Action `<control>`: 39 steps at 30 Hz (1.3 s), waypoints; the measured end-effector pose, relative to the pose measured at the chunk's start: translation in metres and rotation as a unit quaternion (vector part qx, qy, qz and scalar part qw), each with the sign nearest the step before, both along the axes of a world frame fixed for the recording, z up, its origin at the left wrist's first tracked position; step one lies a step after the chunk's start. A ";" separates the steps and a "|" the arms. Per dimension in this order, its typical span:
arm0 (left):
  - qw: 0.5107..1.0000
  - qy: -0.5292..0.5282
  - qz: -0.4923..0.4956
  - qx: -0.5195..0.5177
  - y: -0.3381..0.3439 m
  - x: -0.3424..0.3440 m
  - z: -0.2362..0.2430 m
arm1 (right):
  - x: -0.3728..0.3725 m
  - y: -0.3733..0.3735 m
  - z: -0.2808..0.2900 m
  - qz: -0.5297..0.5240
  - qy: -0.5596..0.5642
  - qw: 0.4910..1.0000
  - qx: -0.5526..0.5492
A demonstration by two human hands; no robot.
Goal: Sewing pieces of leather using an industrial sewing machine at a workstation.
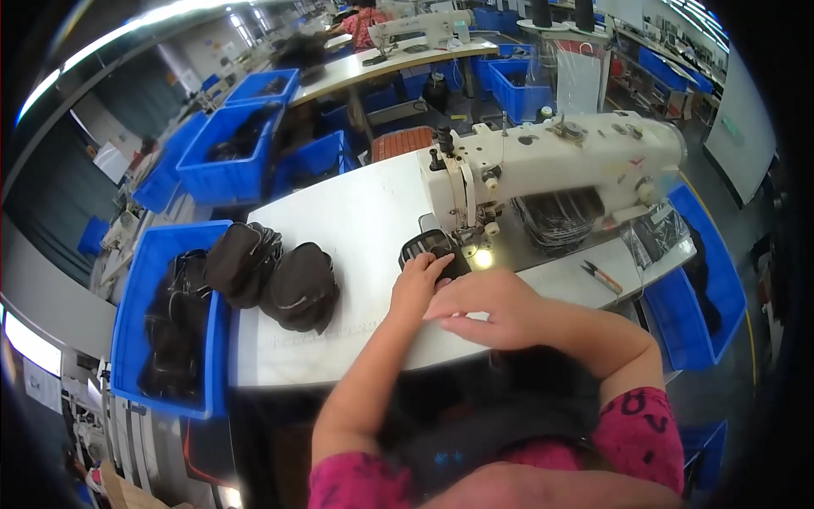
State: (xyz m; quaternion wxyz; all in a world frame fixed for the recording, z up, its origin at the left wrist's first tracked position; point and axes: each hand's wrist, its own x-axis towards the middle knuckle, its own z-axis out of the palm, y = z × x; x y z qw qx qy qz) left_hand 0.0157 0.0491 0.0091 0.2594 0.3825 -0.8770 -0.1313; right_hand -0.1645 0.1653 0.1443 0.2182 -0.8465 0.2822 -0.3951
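My left hand (416, 288) has bent fingers on a small black pouch piece (415, 246) with grey lines, pressing it beside the needle area of the white sewing machine (560, 170), whose small lamp shines on the bed. My right hand (492, 310) is just right of and below it, fingers reaching left over my left hand's side and thumb apart, with nothing visible in it. Two piles of dark fabric pouches (301, 288) sit on the white table (356, 195) to the left.
A blue bin (219, 314) of dark pieces stands left, another (727, 297) right. Orange-handled snips (604, 278) and a stack of wrapped dark pieces (555, 225) lie by the machine. Behind are more bins, workbenches and a person (360, 25) in red.
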 end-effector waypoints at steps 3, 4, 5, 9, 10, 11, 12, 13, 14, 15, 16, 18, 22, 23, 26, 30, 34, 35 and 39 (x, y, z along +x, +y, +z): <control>0.999 -0.019 0.027 -0.036 0.015 -0.005 -0.003 | 0.012 0.040 0.053 0.230 -0.212 0.946 0.087; 0.999 -0.020 0.025 -0.035 0.019 -0.005 -0.003 | 0.017 0.050 0.061 0.318 -0.292 0.893 0.127; 0.999 -0.032 0.021 -0.034 0.024 -0.005 0.002 | 0.023 0.058 0.068 0.380 -0.327 0.855 0.135; 0.996 -0.071 0.021 -0.049 0.040 -0.006 0.009 | 0.019 0.097 0.114 0.482 -0.349 0.774 0.216; 0.996 -0.068 0.030 -0.050 0.042 -0.007 0.009 | 0.016 0.104 0.124 0.451 -0.336 0.781 0.272; 0.995 -0.072 0.044 -0.044 0.043 -0.009 0.010 | 0.015 0.104 0.123 0.462 -0.328 0.781 0.263; 0.996 -0.072 0.042 -0.044 0.044 -0.012 0.010 | 0.018 0.107 0.110 0.460 -0.329 0.782 0.262; 0.995 -0.076 0.049 -0.041 0.045 -0.014 0.009 | 0.025 0.108 0.091 0.482 -0.372 0.765 0.213; 0.994 -0.080 0.060 -0.038 0.045 -0.015 0.008 | 0.030 0.110 0.082 0.503 -0.412 0.742 0.164; 0.993 -0.065 0.060 -0.073 0.047 -0.015 0.006 | 0.029 0.112 0.081 0.504 -0.412 0.740 0.169; 0.994 -0.063 0.065 -0.068 0.047 -0.017 0.004 | 0.028 0.114 0.081 0.500 -0.413 0.743 0.166; 0.993 -0.049 0.066 -0.089 0.047 -0.013 0.003 | 0.034 0.115 0.077 0.504 -0.416 0.735 0.178; 0.992 -0.047 0.078 -0.085 0.049 -0.013 0.000 | 0.035 0.118 0.065 0.512 -0.408 0.718 0.237; 0.992 -0.043 0.078 -0.089 0.049 -0.015 0.000 | 0.029 0.118 0.061 0.529 -0.389 0.702 0.276; 0.990 -0.049 0.090 -0.095 0.050 -0.012 -0.001 | 0.010 0.108 0.038 0.502 -0.360 0.758 0.207; 0.993 -0.038 0.099 -0.061 0.053 -0.011 -0.005 | -0.043 0.088 -0.026 -0.156 0.048 0.984 -0.068; 0.993 -0.026 0.095 -0.061 0.057 -0.011 -0.003 | -0.155 0.064 -0.119 -0.487 0.308 0.807 -0.129; 0.993 -0.017 0.100 -0.065 0.057 -0.009 -0.005 | -0.173 0.066 -0.123 -0.523 0.332 0.780 -0.089; 0.994 0.005 0.095 -0.059 0.056 -0.009 -0.008 | -0.204 0.071 -0.141 -0.554 0.412 0.722 -0.037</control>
